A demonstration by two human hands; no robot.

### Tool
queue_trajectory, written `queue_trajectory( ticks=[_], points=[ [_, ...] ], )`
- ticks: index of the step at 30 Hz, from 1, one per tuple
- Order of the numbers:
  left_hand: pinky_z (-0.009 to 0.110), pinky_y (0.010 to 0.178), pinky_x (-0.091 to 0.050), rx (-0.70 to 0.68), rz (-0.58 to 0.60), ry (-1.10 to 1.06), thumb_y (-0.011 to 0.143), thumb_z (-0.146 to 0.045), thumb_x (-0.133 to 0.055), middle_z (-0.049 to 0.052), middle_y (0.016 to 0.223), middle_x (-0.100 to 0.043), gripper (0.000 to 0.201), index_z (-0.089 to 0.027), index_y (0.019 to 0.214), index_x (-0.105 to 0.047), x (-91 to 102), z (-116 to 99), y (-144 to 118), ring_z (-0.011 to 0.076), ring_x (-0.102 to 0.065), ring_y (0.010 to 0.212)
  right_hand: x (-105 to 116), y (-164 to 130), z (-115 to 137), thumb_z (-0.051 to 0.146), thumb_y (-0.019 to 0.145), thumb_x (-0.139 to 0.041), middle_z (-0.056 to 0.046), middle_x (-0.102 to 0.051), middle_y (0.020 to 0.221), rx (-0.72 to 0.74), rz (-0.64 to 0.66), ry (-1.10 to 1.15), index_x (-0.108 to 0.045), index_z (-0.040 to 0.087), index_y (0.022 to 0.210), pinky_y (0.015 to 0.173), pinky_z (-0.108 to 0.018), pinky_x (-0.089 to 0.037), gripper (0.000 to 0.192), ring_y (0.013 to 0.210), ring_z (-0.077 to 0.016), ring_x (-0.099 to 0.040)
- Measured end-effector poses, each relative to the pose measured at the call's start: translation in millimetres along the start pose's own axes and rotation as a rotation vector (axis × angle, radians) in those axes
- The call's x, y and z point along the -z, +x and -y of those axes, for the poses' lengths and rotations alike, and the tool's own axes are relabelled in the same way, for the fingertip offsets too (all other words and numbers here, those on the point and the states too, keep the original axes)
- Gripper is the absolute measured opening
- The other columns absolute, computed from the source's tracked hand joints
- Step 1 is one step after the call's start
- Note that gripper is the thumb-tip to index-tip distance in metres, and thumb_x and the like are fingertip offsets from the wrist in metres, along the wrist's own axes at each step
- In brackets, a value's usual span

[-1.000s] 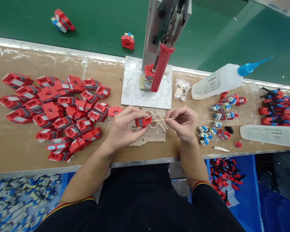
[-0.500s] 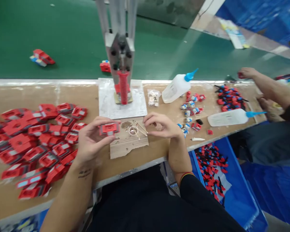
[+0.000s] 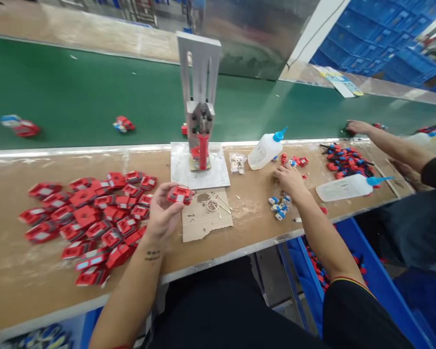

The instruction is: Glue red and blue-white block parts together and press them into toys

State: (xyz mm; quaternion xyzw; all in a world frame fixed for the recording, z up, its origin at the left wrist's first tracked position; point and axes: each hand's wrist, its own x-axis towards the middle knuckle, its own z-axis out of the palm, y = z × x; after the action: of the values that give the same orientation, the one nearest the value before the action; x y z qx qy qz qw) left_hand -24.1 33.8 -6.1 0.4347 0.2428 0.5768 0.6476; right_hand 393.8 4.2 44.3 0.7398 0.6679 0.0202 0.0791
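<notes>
My left hand (image 3: 164, 213) pinches a red plastic part (image 3: 180, 194) with grey sides and a light patch, held over the left edge of a torn cardboard piece (image 3: 207, 220). My right hand (image 3: 289, 180) reaches palm down to a group of small red, white and blue parts (image 3: 298, 161), its fingers stretched and apart; the fingertips are partly hidden among them. Nearer me than that hand lie several small white-and-blue pieces (image 3: 279, 207). On the cardboard are a small ring-like dish (image 3: 212, 205) and thin cotton-tipped sticks (image 3: 224, 207).
A metal press with a red handle (image 3: 202, 152) stands on a white plate (image 3: 178, 169). Red parts (image 3: 87, 215) are heaped at left. Two white bottles (image 3: 263, 151) with blue nozzles lie right. Beyond is a green conveyor (image 3: 94, 97). A co-worker's hand (image 3: 359, 127) reaches over it.
My right hand has moved from above the cardboard rightward to the small parts. My left hand still holds the red part. The view has shifted, and parts on the conveyor appear further left.
</notes>
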Motion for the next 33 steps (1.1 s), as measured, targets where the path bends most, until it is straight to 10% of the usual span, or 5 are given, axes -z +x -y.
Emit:
queue_trajectory(
  ticks=[4, 9, 17, 26, 33],
  points=[
    [0.032, 0.075, -0.063, 0.088, -0.076, -0.079, 0.06, -0.04, -0.104, 0.003, 0.093, -0.08, 0.058, -0.024, 0.107, -0.072, -8.8, -3.4, -2.2, 0.0188, -0.078, 0.075, -3.1, -28.0, 7.6, 0.018, 0.099, -0.052, -0.019, -0.074, 0.115, 0.064, -0.187, 0.138, -0.077, 0.015, 0.113, 0.093, -0.044, -0.05, 0.029, 0.107, -0.031, -0.061],
    [0.027, 0.068, -0.057, 0.226, -0.055, -0.173, 0.064, -0.044, -0.102, 0.006, 0.092, -0.078, 0.063, -0.019, 0.114, -0.073, -16.8, -4.3, -3.4, 0.0186, -0.076, 0.078, -1.8, -45.7, 74.8, 0.044, 0.1, -0.065, -0.009, -0.069, 0.11, 0.198, -0.723, 1.137, -0.075, 0.029, 0.124, 0.078, -0.039, -0.059, 0.03, 0.098, -0.0248, -0.068],
    [0.026, 0.065, -0.055, 0.25, -0.079, -0.238, 0.059, -0.046, -0.104, 0.009, 0.098, -0.079, 0.073, -0.019, 0.118, -0.07, -22.9, -1.9, -5.0, 0.0208, -0.078, 0.08, 33.8, -13.2, 181.4, 0.054, 0.093, -0.076, -0.001, -0.073, 0.104, 0.457, -0.37, 2.085, -0.074, 0.037, 0.11, 0.043, -0.021, -0.051, 0.024, 0.069, -0.0133, -0.071],
    [0.028, 0.068, -0.059, 0.322, -0.034, -0.221, 0.062, -0.048, -0.103, 0.011, 0.097, -0.082, 0.069, -0.018, 0.116, -0.072, -24.3, -4.5, -10.2, 0.0215, -0.079, 0.077, 12.2, -19.2, 196.9, 0.039, 0.077, -0.095, -0.006, -0.081, 0.111, 0.437, -0.091, 2.096, -0.064, 0.028, 0.094, 0.074, -0.032, -0.067, 0.037, 0.087, -0.0196, -0.081],
    [0.028, 0.068, -0.061, 0.332, -0.019, -0.209, 0.064, -0.048, -0.102, 0.01, 0.094, -0.082, 0.065, -0.019, 0.115, -0.075, -25.9, -7.1, -9.9, 0.0202, -0.078, 0.075, 8.5, -17.8, 198.2, 0.043, 0.076, -0.094, -0.006, -0.07, 0.113, 0.441, -0.097, 2.05, -0.067, 0.024, 0.088, 0.066, -0.031, -0.068, 0.036, 0.088, -0.0205, -0.082]
  ],
)
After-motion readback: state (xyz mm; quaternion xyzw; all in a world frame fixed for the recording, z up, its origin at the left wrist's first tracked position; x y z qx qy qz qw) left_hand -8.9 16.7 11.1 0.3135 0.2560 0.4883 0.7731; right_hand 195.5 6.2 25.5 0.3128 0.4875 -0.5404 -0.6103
